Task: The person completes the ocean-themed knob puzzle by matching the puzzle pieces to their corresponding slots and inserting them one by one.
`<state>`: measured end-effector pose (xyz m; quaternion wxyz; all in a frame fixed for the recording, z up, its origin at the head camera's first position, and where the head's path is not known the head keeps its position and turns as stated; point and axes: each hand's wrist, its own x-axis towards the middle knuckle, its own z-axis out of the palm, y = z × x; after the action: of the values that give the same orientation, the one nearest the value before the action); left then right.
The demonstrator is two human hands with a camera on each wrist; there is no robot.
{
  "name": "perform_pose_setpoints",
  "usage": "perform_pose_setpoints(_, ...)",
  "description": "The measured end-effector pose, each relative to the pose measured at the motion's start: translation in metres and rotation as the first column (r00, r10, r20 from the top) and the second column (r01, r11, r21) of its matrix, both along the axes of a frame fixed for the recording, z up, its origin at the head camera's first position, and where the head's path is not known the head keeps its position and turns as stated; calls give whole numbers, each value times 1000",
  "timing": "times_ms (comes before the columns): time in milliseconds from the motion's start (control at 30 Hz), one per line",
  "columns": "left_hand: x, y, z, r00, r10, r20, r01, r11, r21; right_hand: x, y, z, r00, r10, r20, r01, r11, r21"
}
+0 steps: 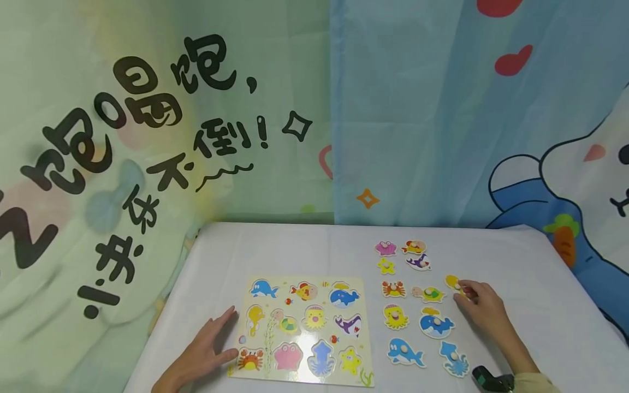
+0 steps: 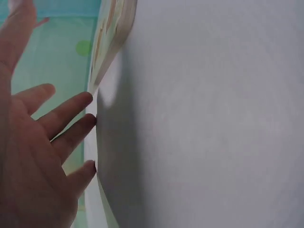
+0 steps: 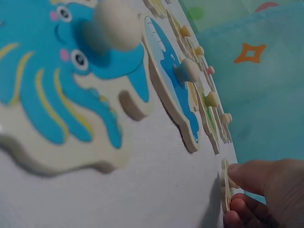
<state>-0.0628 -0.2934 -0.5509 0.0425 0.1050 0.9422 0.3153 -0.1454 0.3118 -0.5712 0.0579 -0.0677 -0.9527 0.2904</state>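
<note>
My right hand (image 1: 484,307) pinches a yellow seahorse puzzle piece (image 1: 453,282) at the right of the loose pieces. In the right wrist view, thumb and fingertips meet on this piece (image 3: 225,190), seen edge-on near the white cloth. My left hand (image 1: 203,346), fingers spread, lies at the left edge of the sea-animal puzzle board (image 1: 321,297). In the left wrist view the left hand (image 2: 42,152) holds nothing, and the board's edge (image 2: 121,35) shows beyond it. The board's recesses carry printed pictures, including a seahorse (image 1: 255,320).
Several knobbed pieces lie right of the board: a blue squid (image 1: 455,360), a dolphin (image 1: 405,352), a whale (image 1: 436,326), an octopus (image 1: 395,317), a turtle (image 1: 432,295) and a crab (image 1: 393,289). More lie farther back. White cloth (image 1: 295,248) covers the table.
</note>
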Motion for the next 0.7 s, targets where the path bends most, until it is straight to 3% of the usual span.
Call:
perform_pose_setpoints(67,0,1,-1,1000,-5,-8,5,1000,-6,-2,0,0,1000,10,-19,-10,1000,3)
perform_pose_setpoints(300,-1,-1,0,993,-42,107,41,999,8,-9,4,1,999,40,2,-40,999,25)
perform_pose_setpoints(533,-10,-11,-1,979,-202,34,203,979,-36,-16,13,0,997,21,76,-21,1000,0)
perform_pose_setpoints(700,-11,-19,-4,966,-258,-2,257,965,-57,-18,13,1,994,53,96,-53,999,-2)
